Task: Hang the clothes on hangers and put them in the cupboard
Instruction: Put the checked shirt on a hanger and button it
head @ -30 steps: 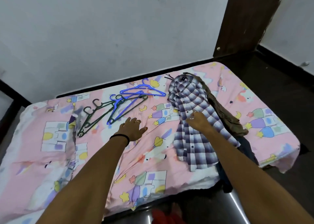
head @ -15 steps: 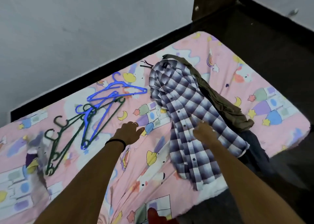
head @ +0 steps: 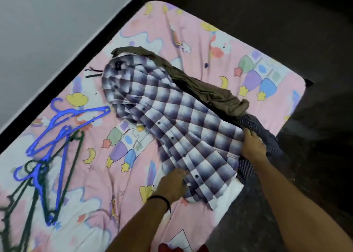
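Clearly the checked shirt (head: 172,129) lies limp across the bed (head: 267,47), atop an olive garment (head: 206,95). My left hand (head: 172,184) and right hand (head: 254,146) pinch its hem corners; soft, light, better held at the shoulders. Hangers (head: 57,146) wait left.

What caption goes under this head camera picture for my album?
Both hands, left hand and right hand, grip the purple-and-white checked shirt's hem on a pink cartoon bedsheet beside blue and green plastic hangers.

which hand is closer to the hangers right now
Left. The left hand grips the checked shirt's hem on the side facing the hangers; the right hand holds the shirt's far edge, further away.
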`<state>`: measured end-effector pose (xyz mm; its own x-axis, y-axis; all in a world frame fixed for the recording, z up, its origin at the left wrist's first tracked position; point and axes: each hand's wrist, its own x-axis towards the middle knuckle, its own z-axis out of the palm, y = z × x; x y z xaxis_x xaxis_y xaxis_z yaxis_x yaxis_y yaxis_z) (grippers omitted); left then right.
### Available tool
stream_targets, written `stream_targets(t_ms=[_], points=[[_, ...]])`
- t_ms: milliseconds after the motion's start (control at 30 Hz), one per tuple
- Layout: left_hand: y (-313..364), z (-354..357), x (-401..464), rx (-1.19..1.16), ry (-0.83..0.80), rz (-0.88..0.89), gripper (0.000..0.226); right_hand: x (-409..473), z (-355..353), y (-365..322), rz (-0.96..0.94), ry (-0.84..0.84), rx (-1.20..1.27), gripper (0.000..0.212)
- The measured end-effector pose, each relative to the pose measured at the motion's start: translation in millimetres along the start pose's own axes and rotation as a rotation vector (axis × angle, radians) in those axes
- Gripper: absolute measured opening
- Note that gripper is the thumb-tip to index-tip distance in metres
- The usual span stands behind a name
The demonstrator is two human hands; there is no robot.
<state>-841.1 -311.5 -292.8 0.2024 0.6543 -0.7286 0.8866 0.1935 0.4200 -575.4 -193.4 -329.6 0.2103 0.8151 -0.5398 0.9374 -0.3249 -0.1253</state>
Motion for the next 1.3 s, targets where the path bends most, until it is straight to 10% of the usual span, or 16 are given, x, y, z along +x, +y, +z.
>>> stream_targets(t_ms=[367,600,733,867,1033,1300], points=[[29.5,131.1,36.8,0.542,0.149,0.168,0.108,-1.8,23.7,-3.2,-0.009,0.181,0.595,0.013],[-23.3,134.5,75.4,0.696,0.399,0.547,0.023,-12.9,37.5,-5.3,0.149,0.333,1.304,0.011],[-51.5,84.9,56.0,0.156,0.487,0.731,0.025,-37.7,33.4,-23.3,0.182,0.458,1.542,0.036],[-84.8,-7.4,-2.5,-0.739,0.588,0.562,0.025,-86.8,20.0,-45.4,0.076,0.518,1.698,0.037],[-89.4,-103.0,-85.5,-0.882,0.870,0.788,0.027,-175.7,-7.5,-98.4,-0.211,0.683,1.643,0.035],[-129.3,-184.6,-247.9,-0.237,1.110,1.210,0.060,-310.9,-27.6,-176.2,-0.555,0.963,1.028,0.013]])
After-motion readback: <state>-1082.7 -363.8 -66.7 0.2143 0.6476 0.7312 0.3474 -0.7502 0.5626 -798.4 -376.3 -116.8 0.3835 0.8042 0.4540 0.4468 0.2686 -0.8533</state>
